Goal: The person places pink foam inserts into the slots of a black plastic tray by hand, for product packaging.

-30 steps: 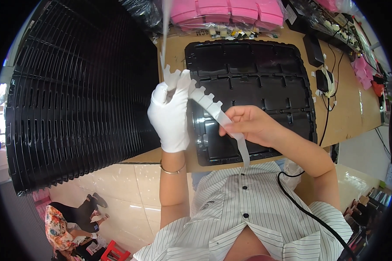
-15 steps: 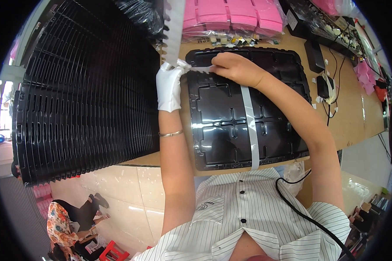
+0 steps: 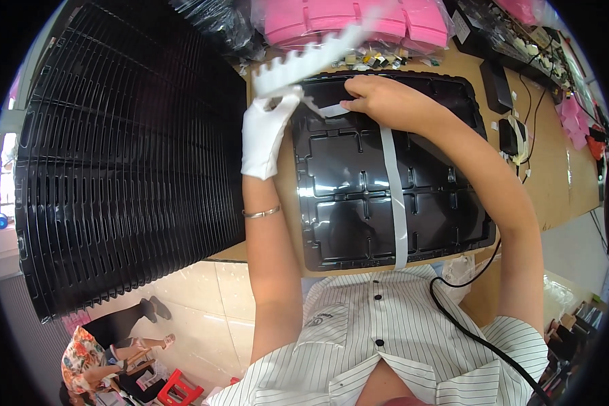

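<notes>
Since half a second ago both hands sit a little higher in the frame, and the white strip (image 3: 394, 196) now lies flat down the middle of the black tray (image 3: 338, 169). Right hand (image 3: 386, 101) presses the strip's top end onto the tray's far rim, fingers flat on it. Gloved left hand (image 3: 267, 135) pinches the notched backing (image 3: 304, 64) at upper centre. A sideways pull on the backing could skew or wrinkle the strip, or lift its pressed end.

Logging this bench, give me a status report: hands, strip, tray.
Left hand gloved, pinching white toothed strip. Right hand bare, pressing white band onto black tray. Nothing blocking.
</notes>
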Available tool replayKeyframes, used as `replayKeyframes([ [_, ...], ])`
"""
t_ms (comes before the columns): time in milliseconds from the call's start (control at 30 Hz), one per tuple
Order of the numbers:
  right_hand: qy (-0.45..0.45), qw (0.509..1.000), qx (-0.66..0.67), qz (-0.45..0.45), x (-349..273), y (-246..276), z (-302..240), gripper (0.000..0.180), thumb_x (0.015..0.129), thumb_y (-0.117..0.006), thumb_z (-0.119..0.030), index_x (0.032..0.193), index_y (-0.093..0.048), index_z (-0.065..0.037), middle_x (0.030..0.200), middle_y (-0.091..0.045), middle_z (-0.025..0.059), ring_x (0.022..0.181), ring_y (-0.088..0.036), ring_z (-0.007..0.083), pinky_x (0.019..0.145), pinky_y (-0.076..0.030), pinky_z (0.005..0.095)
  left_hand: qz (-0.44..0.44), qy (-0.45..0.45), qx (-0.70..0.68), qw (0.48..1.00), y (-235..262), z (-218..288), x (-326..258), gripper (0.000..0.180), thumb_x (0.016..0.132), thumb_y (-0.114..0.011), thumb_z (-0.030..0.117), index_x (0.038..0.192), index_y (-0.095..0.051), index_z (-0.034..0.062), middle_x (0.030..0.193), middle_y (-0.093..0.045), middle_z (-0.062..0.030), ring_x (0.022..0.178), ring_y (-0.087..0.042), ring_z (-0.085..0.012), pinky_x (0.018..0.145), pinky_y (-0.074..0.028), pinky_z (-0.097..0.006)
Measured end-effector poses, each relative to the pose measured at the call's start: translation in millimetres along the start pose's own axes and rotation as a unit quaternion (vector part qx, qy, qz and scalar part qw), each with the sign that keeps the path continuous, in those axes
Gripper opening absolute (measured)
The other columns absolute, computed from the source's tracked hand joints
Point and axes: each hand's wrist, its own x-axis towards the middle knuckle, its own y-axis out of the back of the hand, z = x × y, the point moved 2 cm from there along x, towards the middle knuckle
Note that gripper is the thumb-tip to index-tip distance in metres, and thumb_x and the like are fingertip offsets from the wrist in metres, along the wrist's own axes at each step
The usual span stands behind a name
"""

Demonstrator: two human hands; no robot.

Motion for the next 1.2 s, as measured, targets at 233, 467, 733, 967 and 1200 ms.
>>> replayKeyframes([
  [233,-0.205,0.914,0.329,0.12,-20,-11,20,0.022,0.095,-0.051,-0.015,0.104,-0.067,-0.003,0.088,-0.06,-0.0019,0.081,-0.053,0.0074,0.071,-0.043,0.0254,-0.032,-0.021,-0.031,0.999,-44,34,39,0.02,0.087,-0.068,0.015,0.101,-0.066,0.0005,0.075,-0.062,0.0004,0.061,-0.051,-0.0026,0.054,-0.038,-0.018],
  [467,-0.206,0.699,0.648,0.222,-69,15,-24,0.016,0.084,-0.068,-0.006,0.097,-0.068,0.003,0.084,-0.063,0.0009,0.07,-0.049,0.0064,0.065,-0.039,0.0199,-0.076,0.044,-0.042,0.995,-74,68,-13,0.021,0.089,-0.065,0.017,0.099,-0.065,-0.0011,0.083,-0.067,-0.0049,0.066,-0.059,-0.0074,0.061,-0.043,-0.018],
  [733,-0.139,0.931,0.258,0.219,-132,19,-64,0.007,0.085,-0.066,-0.004,0.091,-0.062,-0.001,0.086,-0.06,0.0042,0.083,-0.057,0.0139,0.073,-0.046,0.0266,-0.137,0.163,-0.057,0.976,-86,52,-58,0.018,0.091,-0.064,0.014,0.1,-0.064,-0.0009,0.085,-0.068,-0.006,0.063,-0.061,-0.0077,0.056,-0.047,-0.017],
  [967,-0.163,0.939,0.215,0.215,-154,45,-1,0.011,0.085,-0.065,-0.014,0.087,-0.063,-0.004,0.087,-0.055,0.0064,0.078,-0.056,0.0193,0.072,-0.046,0.0285,-0.084,0.133,-0.04,0.987,-61,46,-68,0.017,0.09,-0.066,0.014,0.098,-0.063,0.0,0.084,-0.068,-0.0066,0.066,-0.062,-0.0079,0.061,-0.048,-0.019],
  [1200,-0.267,0.951,-0.031,0.153,-144,42,117,0.016,0.083,-0.068,-0.018,0.082,-0.064,-0.003,0.09,-0.058,0.0112,0.083,-0.058,0.0233,0.075,-0.046,0.0312,-0.089,0.143,-0.039,0.985,-62,37,-73,0.019,0.091,-0.065,0.014,0.102,-0.064,-0.0012,0.085,-0.068,-0.007,0.067,-0.061,-0.0072,0.061,-0.047,-0.018],
])
